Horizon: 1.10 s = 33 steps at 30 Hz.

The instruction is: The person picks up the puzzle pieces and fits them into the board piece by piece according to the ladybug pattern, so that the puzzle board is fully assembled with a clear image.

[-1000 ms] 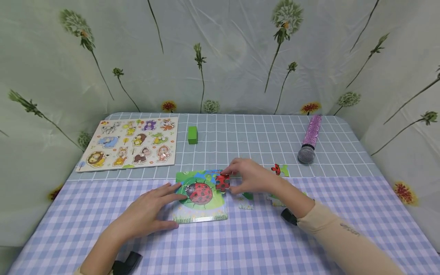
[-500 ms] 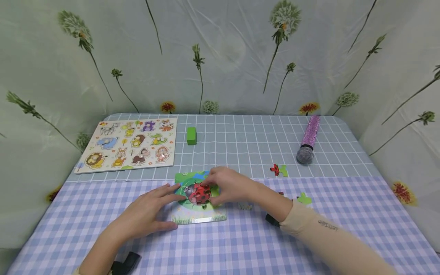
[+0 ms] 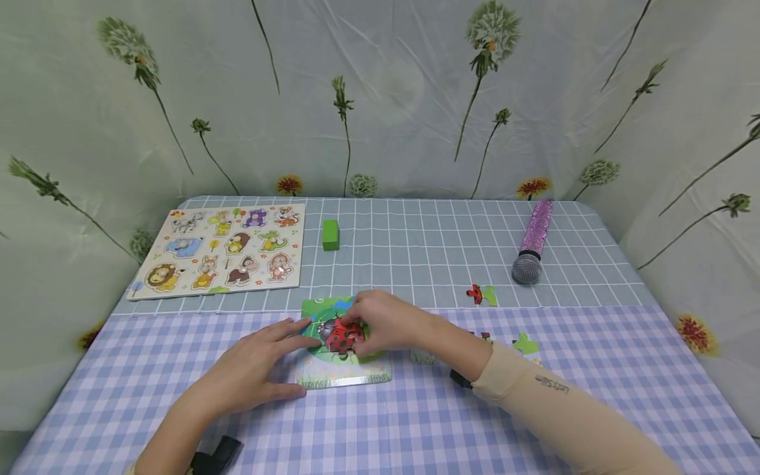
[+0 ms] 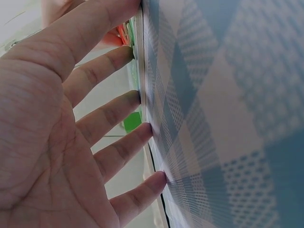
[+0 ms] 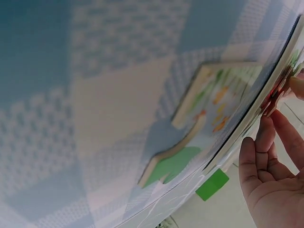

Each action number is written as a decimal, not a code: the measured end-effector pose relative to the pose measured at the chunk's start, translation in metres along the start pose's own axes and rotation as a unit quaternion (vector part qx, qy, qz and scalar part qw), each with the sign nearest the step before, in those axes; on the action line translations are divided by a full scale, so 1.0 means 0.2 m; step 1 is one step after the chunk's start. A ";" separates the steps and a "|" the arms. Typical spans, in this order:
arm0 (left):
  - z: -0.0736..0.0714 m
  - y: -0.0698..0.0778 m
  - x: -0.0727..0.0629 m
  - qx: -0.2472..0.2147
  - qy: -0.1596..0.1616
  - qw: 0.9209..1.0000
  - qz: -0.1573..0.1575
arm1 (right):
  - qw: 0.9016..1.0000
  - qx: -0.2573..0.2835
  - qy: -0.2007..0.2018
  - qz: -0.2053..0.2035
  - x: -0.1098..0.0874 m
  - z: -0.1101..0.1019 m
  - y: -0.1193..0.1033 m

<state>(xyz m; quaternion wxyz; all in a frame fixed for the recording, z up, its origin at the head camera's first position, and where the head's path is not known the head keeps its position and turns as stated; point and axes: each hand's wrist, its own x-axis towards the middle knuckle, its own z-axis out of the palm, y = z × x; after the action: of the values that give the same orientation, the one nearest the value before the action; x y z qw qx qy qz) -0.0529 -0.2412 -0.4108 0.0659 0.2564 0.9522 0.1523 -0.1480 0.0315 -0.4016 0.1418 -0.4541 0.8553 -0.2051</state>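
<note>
A square ladybug jigsaw board point(image 3: 350, 381) lies on the checked cloth. My left hand point(image 3: 255, 363) rests at its left side, fingers spread and fairly straight, fingertips touching the edge in the left wrist view. Over the middle of the board my right hand point(image 3: 388, 324) pinches a red, black-spotted puzzle piece point(image 3: 342, 338) between thumb and fingers. That piece lies on the printed ladybug, slightly turned; whether it sits flat is unclear. Right of the board is a loose puzzle piece point(image 3: 422, 357), partly hidden by my right arm and seen closer in the right wrist view.
More loose pieces lie to the right: a red-and-green piece point(image 3: 482, 295), a green piece point(image 3: 526, 345), and one mostly behind my forearm. Farther back are an animal peg puzzle point(image 3: 220, 251), a green block point(image 3: 330, 235) and a glittery pink microphone point(image 3: 531, 247).
My right hand has carried the red spotted piece leftward from the board's upper right edge onto the ladybug picture, then shifted it slightly there. My left hand has stayed in place.
</note>
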 end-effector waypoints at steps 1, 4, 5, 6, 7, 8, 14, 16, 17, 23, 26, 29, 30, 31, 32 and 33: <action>0.00 0.00 0.00 0.001 0.000 1.000 0.001 | 1.000 -0.001 0.000 -0.001 0.00 0.00 0.00; 0.00 0.00 0.00 0.002 0.000 1.000 0.001 | 1.000 -0.003 0.000 -0.003 0.01 0.00 0.00; 0.00 -0.01 0.00 0.003 0.000 1.000 0.002 | 1.000 -0.004 0.000 -0.003 0.01 0.00 0.00; 0.00 0.00 0.00 0.003 0.001 1.000 0.002 | 1.000 -0.003 0.000 -0.003 0.01 0.00 0.00; 0.00 -0.01 0.00 0.004 0.002 1.000 0.004 | 1.000 -0.001 0.000 -0.003 0.01 0.00 0.00; 0.00 0.00 0.00 0.003 0.002 1.000 0.004 | 1.000 0.001 -0.001 -0.003 0.01 0.01 0.00; -0.01 0.00 0.01 0.003 -0.003 1.000 0.008 | 1.000 0.006 -0.005 -0.001 0.01 0.01 0.00; -0.01 0.00 0.01 0.004 -0.004 1.000 0.005 | 1.000 0.006 -0.005 0.000 0.01 0.01 0.00; -0.01 0.00 0.02 0.005 -0.004 1.000 0.005 | 1.000 0.006 -0.005 0.001 0.01 0.01 0.00; -0.01 0.01 0.01 0.003 -0.006 1.000 0.002 | 1.000 0.009 -0.009 0.006 0.02 0.01 -0.01; -0.01 0.01 0.01 0.001 -0.011 1.000 -0.002 | 1.000 0.008 -0.013 0.010 0.02 0.01 -0.01; -0.02 0.01 0.02 0.001 -0.013 1.000 -0.001 | 1.000 0.005 -0.017 0.015 0.02 0.00 -0.02; -0.02 0.01 0.02 0.001 -0.014 1.000 -0.001 | 1.000 0.006 -0.018 0.017 0.02 0.00 -0.02; -0.02 0.01 0.02 0.001 -0.014 1.000 -0.001 | 1.000 0.006 -0.019 0.019 0.02 0.00 -0.02; -0.02 0.01 0.02 0.002 -0.014 1.000 -0.001 | 1.000 0.007 -0.020 0.021 0.02 0.00 -0.02; -0.02 0.01 0.02 0.003 -0.014 1.000 0.000 | 1.000 0.008 -0.020 0.022 0.02 0.00 -0.02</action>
<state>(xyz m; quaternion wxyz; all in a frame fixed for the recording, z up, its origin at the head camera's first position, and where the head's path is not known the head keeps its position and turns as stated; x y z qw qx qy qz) -0.0561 -0.2378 -0.4069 0.0785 0.2585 0.9517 0.1461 -0.1470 0.0268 -0.3992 0.1666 -0.4379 0.8607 -0.1993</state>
